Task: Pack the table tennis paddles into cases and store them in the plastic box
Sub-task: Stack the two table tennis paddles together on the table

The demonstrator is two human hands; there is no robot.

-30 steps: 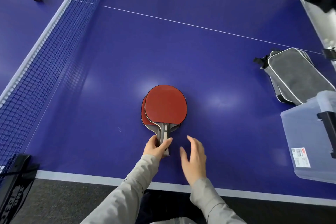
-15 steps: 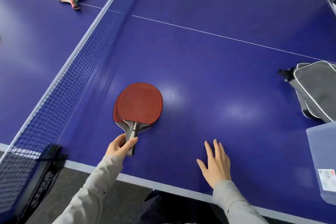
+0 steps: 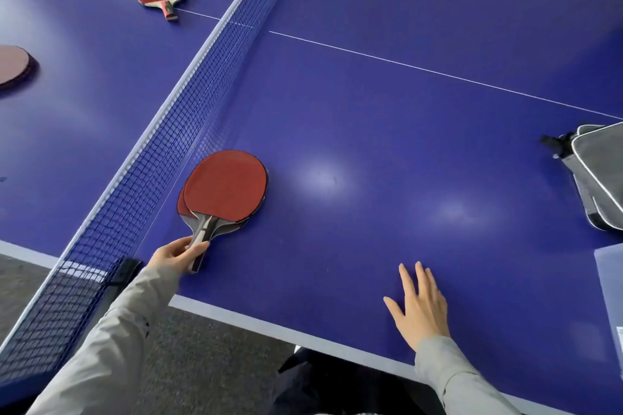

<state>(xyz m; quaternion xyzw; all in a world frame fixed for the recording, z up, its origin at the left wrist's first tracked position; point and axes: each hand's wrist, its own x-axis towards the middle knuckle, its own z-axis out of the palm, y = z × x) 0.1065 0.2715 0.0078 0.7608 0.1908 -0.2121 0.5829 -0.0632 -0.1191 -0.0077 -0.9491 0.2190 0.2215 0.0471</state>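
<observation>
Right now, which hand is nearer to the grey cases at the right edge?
Right. The right hand lies flat on the table, apart from the grey cases; the left hand grips paddle handles by the net.

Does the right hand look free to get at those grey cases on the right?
Probably yes. The right hand lies flat and empty on the table, and only bare blue surface lies between it and the grey cases. They sit well off to its right, so it may take a long reach.
</observation>
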